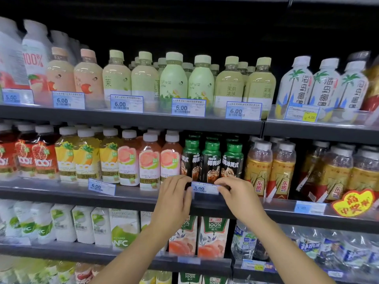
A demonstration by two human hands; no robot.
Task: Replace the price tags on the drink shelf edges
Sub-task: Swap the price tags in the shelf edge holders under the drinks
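Observation:
A blue and white price tag reading 5.00 (204, 188) sits at the front edge of the middle shelf (133, 196), below three dark bottles with green caps (212, 160). My left hand (174, 198) pinches the tag's left end. My right hand (235, 193) pinches its right end, thumb and fingers over the top edge. Another tag reading 6.00 (102, 186) stands further left on the same shelf edge. The upper shelf carries several 6.00 tags (188, 107) and a 5.00 tag (17, 96).
Rows of juice and tea bottles fill every shelf. Gold and red bottles (270, 171) stand right of the dark ones. A yellow and red promo sign (352, 202) and a pale blue tag (309, 207) hang on the right shelf edge. Cartons (212, 236) stand below my hands.

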